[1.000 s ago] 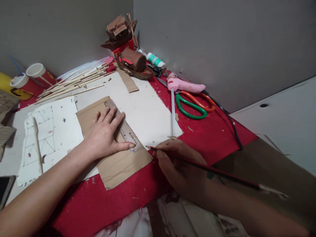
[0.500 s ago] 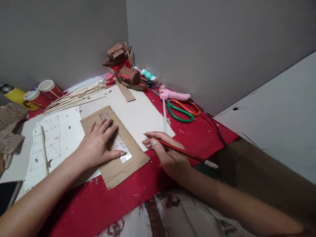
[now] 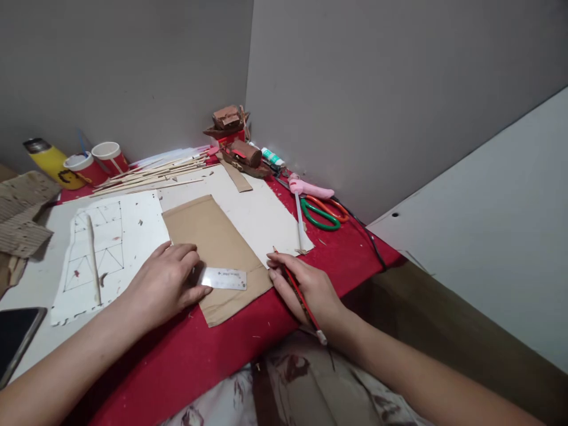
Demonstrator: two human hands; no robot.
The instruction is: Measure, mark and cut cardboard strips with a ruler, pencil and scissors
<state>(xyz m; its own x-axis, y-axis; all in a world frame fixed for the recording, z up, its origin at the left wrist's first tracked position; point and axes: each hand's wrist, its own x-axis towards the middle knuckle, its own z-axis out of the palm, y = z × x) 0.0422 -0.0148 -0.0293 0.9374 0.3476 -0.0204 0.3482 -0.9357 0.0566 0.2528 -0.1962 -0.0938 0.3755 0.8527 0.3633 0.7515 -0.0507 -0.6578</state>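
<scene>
A metal ruler lies crosswise over the near part of a brown cardboard piece. My left hand grips the ruler's left end between thumb and curled fingers, which hide that end. At the cardboard's right corner, my right hand holds a red and black pencil, its point up and away from me and its white end towards my lap. To the left is a paper sheet with a pencil-drawn truss pattern, and a wooden stick rests on it.
Green-and-orange-handled scissors and a pink glue gun with a cord lie at the right. Thin sticks, two cups, a yellow bottle and brown models stand along the back. A phone lies at left.
The ruler has turned from lying lengthwise along the cardboard to crosswise near its close end. My left hand has gone from spread flat to gripping it. The pencil now tilts more steeply.
</scene>
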